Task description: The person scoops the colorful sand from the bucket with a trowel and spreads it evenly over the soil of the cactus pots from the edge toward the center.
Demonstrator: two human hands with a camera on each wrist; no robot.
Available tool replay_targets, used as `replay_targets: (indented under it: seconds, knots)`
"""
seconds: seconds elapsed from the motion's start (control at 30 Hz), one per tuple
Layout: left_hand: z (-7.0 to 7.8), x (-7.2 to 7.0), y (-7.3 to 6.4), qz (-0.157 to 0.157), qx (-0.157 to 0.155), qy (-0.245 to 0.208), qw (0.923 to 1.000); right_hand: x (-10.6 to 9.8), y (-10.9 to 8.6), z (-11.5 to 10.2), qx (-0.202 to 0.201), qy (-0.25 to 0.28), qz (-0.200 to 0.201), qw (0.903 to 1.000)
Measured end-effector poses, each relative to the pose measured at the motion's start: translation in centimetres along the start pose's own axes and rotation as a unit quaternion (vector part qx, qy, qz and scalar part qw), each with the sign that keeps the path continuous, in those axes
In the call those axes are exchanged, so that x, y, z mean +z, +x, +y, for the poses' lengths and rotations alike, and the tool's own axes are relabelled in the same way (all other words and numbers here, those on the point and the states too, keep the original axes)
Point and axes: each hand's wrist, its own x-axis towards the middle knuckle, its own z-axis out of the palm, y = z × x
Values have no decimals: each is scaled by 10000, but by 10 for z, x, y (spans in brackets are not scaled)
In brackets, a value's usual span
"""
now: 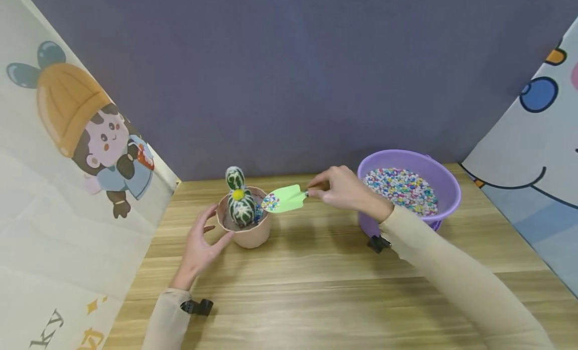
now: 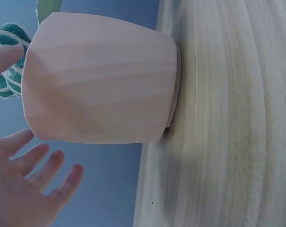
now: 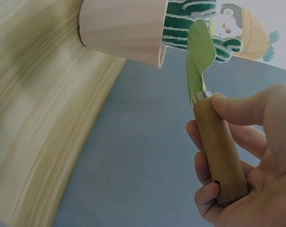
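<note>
A small cactus (image 1: 242,209) with a yellow flower stands in a pink pot (image 1: 253,237), with some blue beads showing by its base. My left hand (image 1: 201,244) spans the pot's near left side, thumb and index finger right at the rim; the other fingers are spread loosely, as the left wrist view shows. From the right, my right hand (image 1: 345,189) holds a small green trowel (image 1: 289,198), gripping its wooden handle (image 3: 221,151). Multicoloured beads (image 1: 271,202) lie on the trowel's tip, which overlaps the pot's right rim in the head view.
At the back right stands a purple basin (image 1: 442,184) holding many multicoloured beads (image 1: 402,189). The wooden table (image 1: 289,300) meets a dark grey-blue wall (image 1: 289,89) at the back. Printed white panels (image 1: 58,239) stand at the left and right.
</note>
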Motion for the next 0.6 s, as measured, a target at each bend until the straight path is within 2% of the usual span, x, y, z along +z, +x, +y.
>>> replay_targets:
  seconds: [0.27, 0.47, 0.6]
  knots:
    - [-6, 2, 3, -264, 47, 2, 9996, 9, 11, -6, -137, -202, -73, 9997]
    - [-6, 1, 5, -349, 1, 59, 9994, 10, 17, -11, -426, -630, 9, 9971]
    - [-8, -1, 6, -349, -91, 106, 9993, 11, 21, -16, -438, -981, 8, 9942]
